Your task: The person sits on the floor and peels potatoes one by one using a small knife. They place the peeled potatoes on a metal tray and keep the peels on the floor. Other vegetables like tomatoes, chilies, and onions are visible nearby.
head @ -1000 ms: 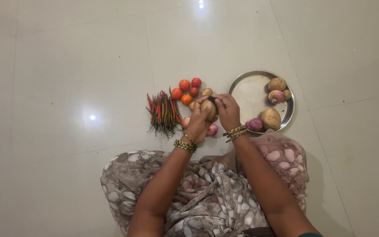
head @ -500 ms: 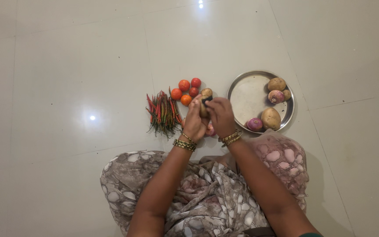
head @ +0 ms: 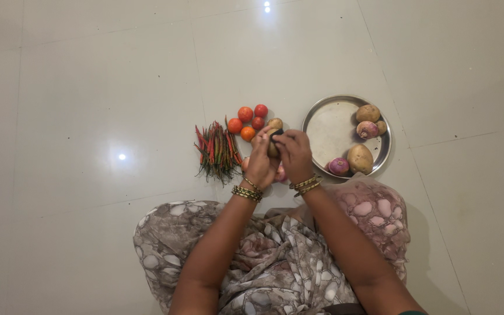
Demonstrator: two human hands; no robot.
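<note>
My left hand [head: 260, 163] grips a brown potato [head: 273, 146] held up between both hands. My right hand [head: 294, 154] is closed on a small dark tool [head: 276, 133], most likely a peeler, pressed against the potato's top. Both wrists wear gold bangles. Just beyond the hands, another potato [head: 274, 123] lies on the floor. A pink onion [head: 280, 173] peeks out under the hands.
A round steel plate [head: 329, 125] at the right holds potatoes [head: 360, 158] and pink turnip-like roots [head: 339, 166]. Several tomatoes [head: 245, 114] and a bunch of red and green chillies [head: 217, 150] lie on the white tiled floor at the left. My patterned garment covers my knees.
Both hands with the potato have drawn closer together and shifted slightly left. The potato is now mostly covered by my fingers.
</note>
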